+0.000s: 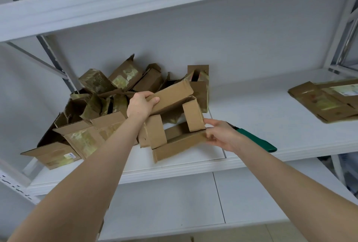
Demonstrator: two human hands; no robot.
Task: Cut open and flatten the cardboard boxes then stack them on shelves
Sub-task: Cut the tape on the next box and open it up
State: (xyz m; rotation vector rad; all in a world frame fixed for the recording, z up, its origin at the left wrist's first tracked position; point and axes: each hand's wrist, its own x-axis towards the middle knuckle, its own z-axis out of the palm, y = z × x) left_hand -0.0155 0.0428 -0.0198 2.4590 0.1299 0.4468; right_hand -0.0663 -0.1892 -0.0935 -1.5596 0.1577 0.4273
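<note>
Gaping open between the hands, a cardboard box (172,96) sits low over the front of the white shelf (271,110). The left hand (142,106) curls round its upper panel; the right hand (219,135) pinches the lower panel's end. A heap of boxes (108,90) lies behind, a green-handled knife (255,141) just beside the right hand, and flattened cardboard (325,102) well apart at the right.

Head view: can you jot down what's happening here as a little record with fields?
Box: opened, flaps splayed, held over shelf
Left hand: grips upper panel
Right hand: holds lower panel's end
Knife: green handle, lying on shelf beside right hand
Pile: unflattened boxes, left rear
Stack: flattened boxes, far right
</note>
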